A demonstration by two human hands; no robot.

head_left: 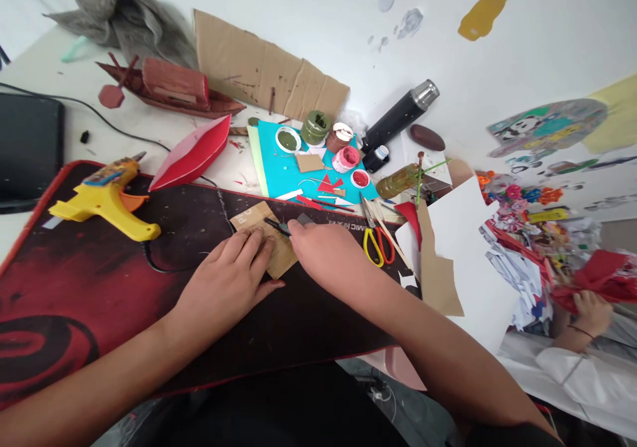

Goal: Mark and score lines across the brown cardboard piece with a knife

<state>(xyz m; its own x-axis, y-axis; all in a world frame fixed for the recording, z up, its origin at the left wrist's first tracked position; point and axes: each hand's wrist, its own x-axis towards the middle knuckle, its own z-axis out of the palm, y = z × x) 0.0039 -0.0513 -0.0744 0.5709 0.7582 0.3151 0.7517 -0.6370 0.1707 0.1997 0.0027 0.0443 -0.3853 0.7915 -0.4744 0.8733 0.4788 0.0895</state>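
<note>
A small piece of brown cardboard (284, 255) lies on the dark mat, partly covered by my hands. My left hand (231, 261) rests flat on its left side, fingers spread and thumb out toward me. In my right hand (321, 245) is a slim dark craft knife (276, 225), its front end touching or just over the cardboard near my left fingertips. My right fingers are closed around it and partly hidden by the hand.
A yellow glue gun (107, 198) lies at left, its cord on the mat. Behind stand a red paper shape (192, 154), a model boat (174, 92) and paint jars (315, 127). Scissors (373, 241) lie right. A co-worker's hand (590, 314) touches red material at far right.
</note>
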